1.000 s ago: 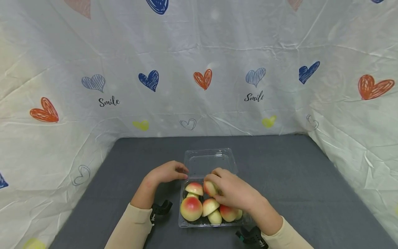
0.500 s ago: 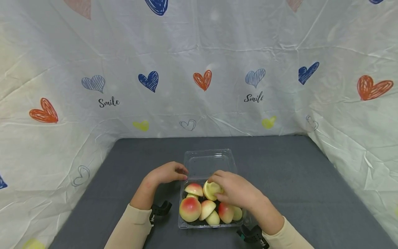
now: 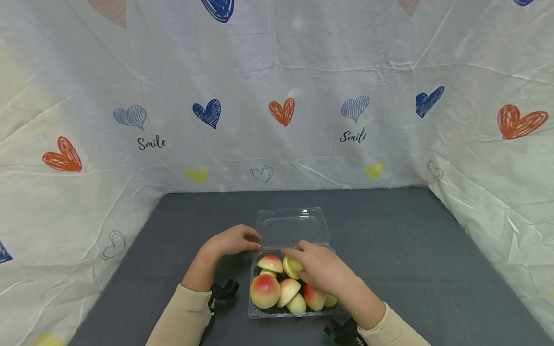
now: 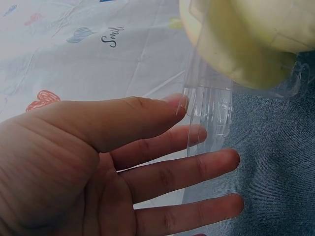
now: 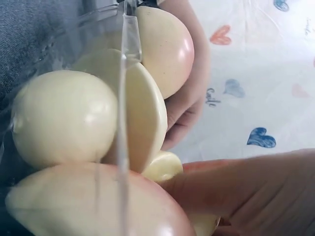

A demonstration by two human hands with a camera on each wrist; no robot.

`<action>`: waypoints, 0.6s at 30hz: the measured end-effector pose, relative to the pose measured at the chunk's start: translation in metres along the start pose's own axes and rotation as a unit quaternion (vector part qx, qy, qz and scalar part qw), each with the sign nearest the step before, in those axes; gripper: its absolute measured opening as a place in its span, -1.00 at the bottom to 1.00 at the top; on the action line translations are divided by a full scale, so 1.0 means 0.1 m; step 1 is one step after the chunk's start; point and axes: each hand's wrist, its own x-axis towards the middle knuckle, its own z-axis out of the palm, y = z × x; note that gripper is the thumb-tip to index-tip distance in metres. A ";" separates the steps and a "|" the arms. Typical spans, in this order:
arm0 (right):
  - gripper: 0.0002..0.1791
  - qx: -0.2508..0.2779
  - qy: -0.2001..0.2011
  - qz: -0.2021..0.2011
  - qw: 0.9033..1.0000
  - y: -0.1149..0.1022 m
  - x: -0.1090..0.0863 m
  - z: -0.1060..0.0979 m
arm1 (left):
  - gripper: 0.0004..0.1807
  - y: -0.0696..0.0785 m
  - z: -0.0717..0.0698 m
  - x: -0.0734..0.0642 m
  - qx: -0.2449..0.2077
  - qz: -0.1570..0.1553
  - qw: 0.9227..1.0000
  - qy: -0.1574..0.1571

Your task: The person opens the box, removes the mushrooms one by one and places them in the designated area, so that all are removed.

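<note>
Several mushroom-shaped pieces with red-and-yellow caps and pale stems lie in a clear plastic clamshell box (image 3: 255, 312). My right hand (image 3: 326, 269) reaches over the box's back right part and holds a yellowish mushroom (image 3: 291, 268) with thumb and fingers; its cap faces left and the hand partly covers it. Near the box's back left corner is my left hand (image 3: 235, 239). In the left wrist view, its thumb touches the clear rim (image 4: 189, 101), while the other fingers stay straight and spread. A round mushroom cap (image 3: 265, 290) sits front left.
Behind the box, its transparent lid (image 3: 294, 226) lies open on the dark grey tabletop (image 3: 381, 230). A white curtain (image 3: 242, 72) printed with hearts and words surrounds the table's back and sides. Black straps with cameras (image 3: 224, 290) sit at the wrists.
The mushroom in my right hand has turned from showing its red cap to showing its yellow side, and now sits at the box's back. The left hand has stayed put.
</note>
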 end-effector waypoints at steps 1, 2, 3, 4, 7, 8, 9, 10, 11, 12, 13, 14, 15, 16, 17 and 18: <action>-0.43 0.007 -0.003 0.001 1.000 0.00 0.00 -0.01 | -0.68 0.00 0.00 0.00 0.001 0.000 1.000 0.001; -0.44 0.014 -0.005 0.003 1.000 0.01 0.00 -0.02 | -0.68 0.00 0.00 -0.01 0.002 0.000 1.000 0.001; -0.47 0.022 -0.008 0.005 1.000 0.01 0.00 -0.03 | -0.68 0.00 0.00 -0.01 0.003 0.000 1.000 0.002; -0.48 0.028 -0.009 0.008 1.000 0.02 0.00 -0.03 | -0.68 0.00 0.00 -0.01 0.003 0.001 1.000 0.002; -0.51 0.043 -0.002 0.013 0.999 0.03 -0.01 -0.06 | -0.68 -0.01 0.00 -0.01 0.002 0.003 1.000 0.003; -0.51 0.046 0.003 0.015 0.999 0.03 -0.02 -0.07 | -0.68 -0.01 0.00 -0.01 0.001 0.003 1.000 0.003; -0.50 0.048 0.006 0.018 0.999 0.04 -0.02 -0.08 | -0.68 -0.01 0.00 -0.01 0.000 0.003 1.000 0.003; -0.49 0.050 0.010 0.023 0.998 0.04 -0.02 -0.09 | -0.68 -0.01 0.00 -0.01 0.000 0.004 1.000 0.003; -0.48 0.054 0.014 0.028 0.998 0.04 -0.02 -0.11 | -0.68 -0.02 0.01 -0.01 -0.001 0.004 1.000 0.003; -0.47 0.057 0.016 0.034 0.998 0.05 -0.02 -0.12 | -0.67 -0.02 0.01 -0.01 -0.001 0.003 1.000 0.004; -0.46 0.061 0.020 0.039 0.997 0.05 -0.02 -0.14 | -0.67 -0.02 0.01 -0.01 -0.001 0.003 1.000 0.004; -0.45 0.069 0.022 0.045 0.996 0.05 -0.02 -0.15 | -0.67 -0.02 0.01 -0.01 0.001 0.005 1.000 0.005; -0.45 0.077 0.022 0.052 0.995 0.06 -0.03 -0.17 | -0.67 -0.02 0.01 -0.01 0.002 0.006 1.000 0.006; -0.45 0.087 0.022 0.058 0.994 0.06 -0.03 -0.18 | -0.67 -0.02 0.01 -0.01 0.003 0.007 1.000 0.006; -0.46 0.098 0.022 0.062 0.993 0.06 -0.03 -0.20 | -0.68 -0.02 0.01 -0.01 0.003 0.005 1.000 0.007; -0.46 0.106 0.022 0.064 0.992 0.06 -0.04 -0.21 | -0.68 -0.02 0.02 -0.02 0.004 0.003 1.000 0.007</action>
